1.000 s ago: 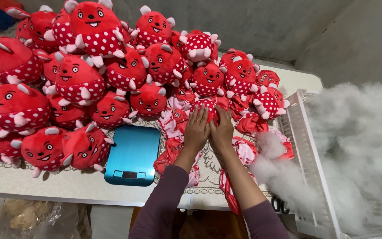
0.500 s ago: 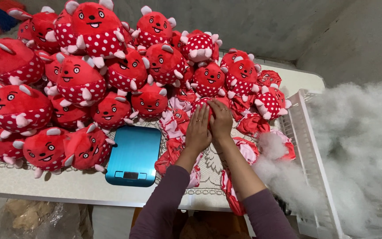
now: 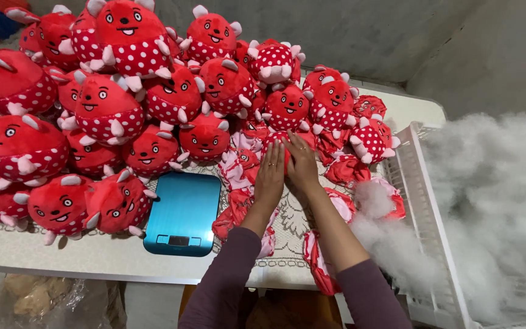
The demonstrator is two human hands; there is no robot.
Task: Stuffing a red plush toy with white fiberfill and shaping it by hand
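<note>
My left hand (image 3: 270,175) and my right hand (image 3: 302,163) press together on a red plush toy with white dots (image 3: 274,142) on the table, side by side, fingers pointing away from me. The toy is mostly hidden under my palms. Several flat, unstuffed red and pink plush skins (image 3: 237,169) lie around my hands. A big heap of stuffed red plush toys with faces (image 3: 108,109) fills the table's left and back.
A blue kitchen scale (image 3: 181,213) sits left of my left arm on the lace-covered table (image 3: 44,240). A white plastic crate (image 3: 424,207) full of white stuffing fibre (image 3: 488,183) stands at the right. A plastic bag (image 3: 50,301) lies below the table's front edge.
Both hands have stayed pressed on the toy, shifting only slightly. The view has tilted a little.
</note>
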